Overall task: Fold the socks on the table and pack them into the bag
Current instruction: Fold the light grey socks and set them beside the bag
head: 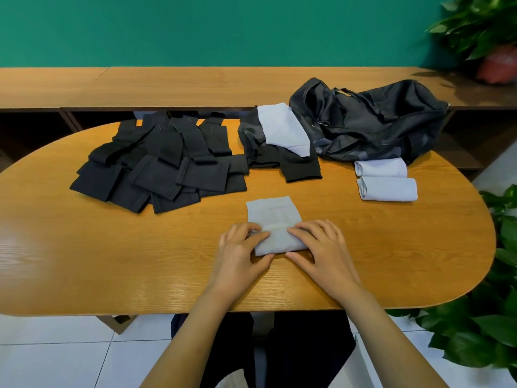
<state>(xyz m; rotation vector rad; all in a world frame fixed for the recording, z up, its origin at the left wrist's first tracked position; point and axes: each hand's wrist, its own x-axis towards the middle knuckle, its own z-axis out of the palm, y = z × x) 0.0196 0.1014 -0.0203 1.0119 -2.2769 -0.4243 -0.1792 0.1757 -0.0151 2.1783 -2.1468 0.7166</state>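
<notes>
- Lower centre of the frame: the left hand [240, 247] and right hand [321, 247] both grip the pale sock [275, 217] on the bench [112, 261]. The fingers [257, 238] curl over the rolled near end and the thumbs tuck against its near edge. We judge that the roll is being worked toward the flat far end, with one hand at each side to keep it even.
- Right of centre: two rolled socks [387, 189] lie side by side, touching, just in front of the bag [372, 124]. We take them as finished and waiting, not yet packed.
- Left of centre: the black socks [159, 169] lie in a loose, overlapping pile, well apart from the bag.
- Upper centre: a small heap [285, 130] of dark socks with one pale sock on top rests against the slumped bag.
- Upper right corner: a potted plant [484, 37] stands on the shelf behind.
- We find no brand, label or readable writing anywhere.
</notes>
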